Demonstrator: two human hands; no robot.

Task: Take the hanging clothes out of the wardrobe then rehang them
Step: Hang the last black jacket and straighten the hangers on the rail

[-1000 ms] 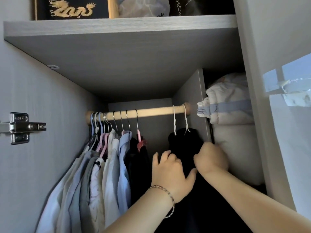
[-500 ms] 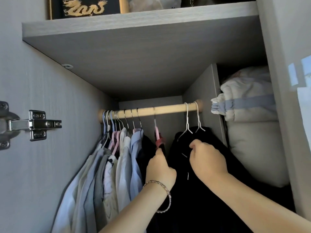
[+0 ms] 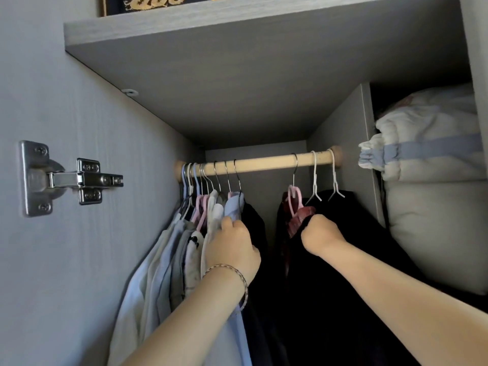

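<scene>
A wooden rail (image 3: 266, 162) crosses the wardrobe. Several pale shirts (image 3: 158, 260) hang bunched at its left end, with a dark garment (image 3: 253, 220) beside them. My left hand (image 3: 232, 247), a bracelet on its wrist, grips the clothes at the light blue shirt's (image 3: 233, 208) shoulder. On the right hang a pink hanger (image 3: 294, 199) with a dark red garment (image 3: 295, 223) and black clothes (image 3: 343, 247) on two white hangers (image 3: 324, 186). My right hand (image 3: 320, 235) grips the fabric at the dark red garment's shoulder. A gap lies open between the two groups.
A grey shelf (image 3: 237, 19) tops the compartment, with a black box bearing a gold dragon (image 3: 150, 2) on it. A metal door hinge (image 3: 66, 178) sits on the left wall. Folded white bedding (image 3: 433, 194) fills the compartment to the right of the divider.
The pink hanger with the dark red garment has slid right along the rail with my right hand. My left hand has moved left onto the shirts, widening the gap.
</scene>
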